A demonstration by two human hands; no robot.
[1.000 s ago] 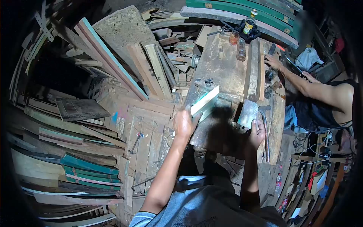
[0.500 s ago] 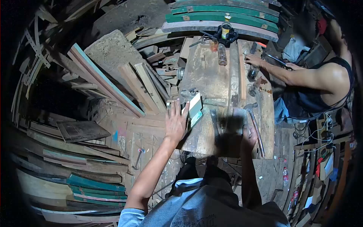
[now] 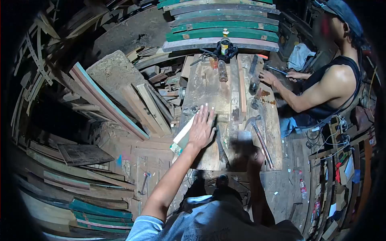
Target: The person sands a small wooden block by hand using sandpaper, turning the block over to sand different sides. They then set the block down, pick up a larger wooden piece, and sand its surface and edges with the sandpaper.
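Observation:
My left hand lies stretched out over the workbench, fingers extended and pointing away from me. Along its left side is a short wood piece with a pale face and green paint at its near end; the hand partly overlaps it. In deep shadow at the bench's near edge, my right hand is closed on a broad, flat, blade-like tool, whose grey far end catches the light. A claw hammer rests just right of it. Between my hands lies a long dark-handled tool.
Bottles and a jar stand on the bench's far part. A person sits at the right, one hand on the bench and a long tool in the other. Leaning boards and wood scraps crowd the left. Green planks are stacked beyond.
The wood piece, earlier to the right of my left hand, is now at its left and tilted differently. My right hand and its tool have drawn nearer to me. The view has shifted.

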